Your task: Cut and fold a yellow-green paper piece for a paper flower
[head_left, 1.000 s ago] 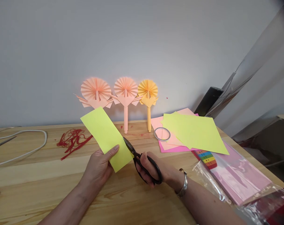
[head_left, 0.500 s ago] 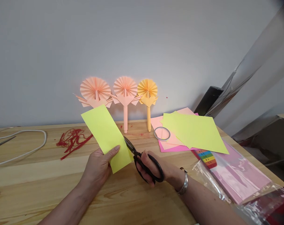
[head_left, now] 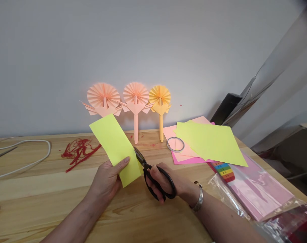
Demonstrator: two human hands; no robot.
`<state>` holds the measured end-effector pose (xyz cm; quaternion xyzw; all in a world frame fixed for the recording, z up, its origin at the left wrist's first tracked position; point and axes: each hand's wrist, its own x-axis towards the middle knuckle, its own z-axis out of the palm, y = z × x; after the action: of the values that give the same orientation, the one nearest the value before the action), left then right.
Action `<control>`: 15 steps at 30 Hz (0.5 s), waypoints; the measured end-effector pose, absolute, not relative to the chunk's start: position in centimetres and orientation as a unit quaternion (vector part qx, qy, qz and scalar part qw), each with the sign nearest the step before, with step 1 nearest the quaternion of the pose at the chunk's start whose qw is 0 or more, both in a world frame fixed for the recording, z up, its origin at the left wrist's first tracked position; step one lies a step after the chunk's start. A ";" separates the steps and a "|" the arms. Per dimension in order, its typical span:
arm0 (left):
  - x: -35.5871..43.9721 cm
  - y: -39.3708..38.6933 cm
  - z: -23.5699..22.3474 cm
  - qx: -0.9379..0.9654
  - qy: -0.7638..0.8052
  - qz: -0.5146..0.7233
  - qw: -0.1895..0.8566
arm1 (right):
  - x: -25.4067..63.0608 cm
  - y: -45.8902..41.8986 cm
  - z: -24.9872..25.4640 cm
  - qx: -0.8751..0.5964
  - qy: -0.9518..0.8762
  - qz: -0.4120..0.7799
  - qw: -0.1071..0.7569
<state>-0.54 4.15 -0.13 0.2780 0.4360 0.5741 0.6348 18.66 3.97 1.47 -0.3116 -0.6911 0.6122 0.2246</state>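
My left hand (head_left: 108, 179) pinches a folded-looking strip of yellow-green paper (head_left: 111, 138), thumb on top and fingers hidden beneath. My right hand (head_left: 166, 182) is closed round the black handles of a pair of scissors (head_left: 156, 182). Their blades meet the right edge of the paper, close to my left thumb. How far the blades are spread is hard to see. Behind the paper, two peach folded-paper fans (head_left: 135, 94) and one orange paper fan (head_left: 160, 96) lean upright against the wall; the strip's top end overlaps the base of the leftmost.
Red thread (head_left: 79, 152) lies tangled left of the paper. A roll of tape (head_left: 175, 144) rests on pink and yellow-green sheets (head_left: 214, 140) at the right. Nearer me is a plastic-wrapped pack of pink paper (head_left: 262, 192). A white cable (head_left: 39, 141) loops at the far left.
The scissors' handles look slightly closer together around my right fingers, and the paper's upper end has shifted a little right. Both hands stay in nearly the same place.
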 end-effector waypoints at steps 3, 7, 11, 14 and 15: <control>-0.5 4.2 -0.1 0.271 0.441 0.573 0.636 | 18.6 3.9 1.7 -0.317 -0.686 0.618 0.218; -0.4 4.3 -0.1 0.269 0.438 0.576 0.636 | 18.5 4.0 1.6 -0.321 -0.687 0.613 0.224; -0.4 4.3 -0.1 0.266 0.436 0.574 0.640 | 18.4 3.9 1.4 -0.316 -0.683 0.618 0.229; -0.4 4.3 0.0 0.264 0.439 0.573 0.639 | 18.4 3.9 1.4 -0.315 -0.680 0.619 0.235; -0.3 4.3 0.1 0.263 0.439 0.573 0.639 | 18.4 3.9 1.4 -0.316 -0.680 0.619 0.236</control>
<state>-0.32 4.30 0.09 0.2635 0.4392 0.5734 0.6394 18.44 3.88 1.38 -0.3158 -0.6796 0.6187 0.2357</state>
